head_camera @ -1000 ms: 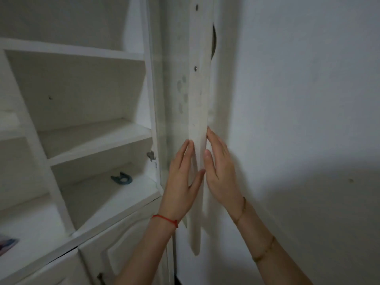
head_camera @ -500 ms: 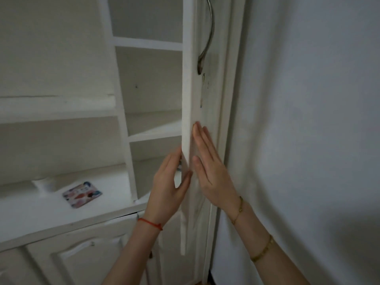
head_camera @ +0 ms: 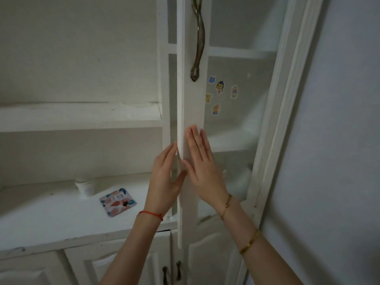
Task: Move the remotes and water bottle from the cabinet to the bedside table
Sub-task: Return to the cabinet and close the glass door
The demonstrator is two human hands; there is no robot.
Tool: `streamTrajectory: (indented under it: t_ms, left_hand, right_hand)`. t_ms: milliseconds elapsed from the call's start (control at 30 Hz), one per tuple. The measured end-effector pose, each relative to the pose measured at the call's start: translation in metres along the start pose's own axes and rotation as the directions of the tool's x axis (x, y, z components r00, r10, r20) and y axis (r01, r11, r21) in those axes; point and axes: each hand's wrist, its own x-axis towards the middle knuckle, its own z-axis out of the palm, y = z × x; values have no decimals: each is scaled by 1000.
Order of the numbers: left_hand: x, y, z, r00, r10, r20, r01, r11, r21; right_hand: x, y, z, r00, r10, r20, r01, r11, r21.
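A white cabinet door (head_camera: 193,112) with a glass pane and a curved metal handle (head_camera: 198,40) stands nearly closed in front of me. My right hand (head_camera: 202,161) lies flat on the door's front frame, fingers together and stretched. My left hand (head_camera: 164,179) touches the door's left edge, thumb against it, fingers straight. Neither hand holds an object. No remote or water bottle is visible on the cabinet shelves (head_camera: 82,114).
A small patterned card (head_camera: 117,202) and a short white jar (head_camera: 85,187) rest on the cabinet ledge (head_camera: 51,223) at the left. Several cartoon stickers (head_camera: 220,88) sit on the glass. Lower doors with dark handles (head_camera: 171,274) are below; a plain wall (head_camera: 339,140) is right.
The door has swung from wide open, edge-on by the wall, toward the cabinet front, with both hands riding on it. My view has shifted left, showing the ledge with the card and jar.
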Motion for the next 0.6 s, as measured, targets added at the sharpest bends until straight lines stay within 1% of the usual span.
streamTrajectory:
  t_ms: [100, 200, 400, 600]
  left_hand:
    - [13, -23, 2, 1000, 30, -4, -30, 999, 38]
    - [27, -44, 4, 998, 57, -24, -55, 996, 63]
    - [47, -71, 15, 997, 54, -53, -50, 996, 67]
    - [49, -86, 19, 990, 128, -67, -121, 989, 88]
  right_hand:
    - [17, 7, 20, 1000, 6, 5, -6, 1000, -21]
    - [32, 12, 37, 1000, 17, -2, -17, 997, -78]
    - [54, 21, 63, 998, 43, -52, -51, 986, -160]
    - [58, 26, 73, 996, 41, -76, -52, 987, -150]
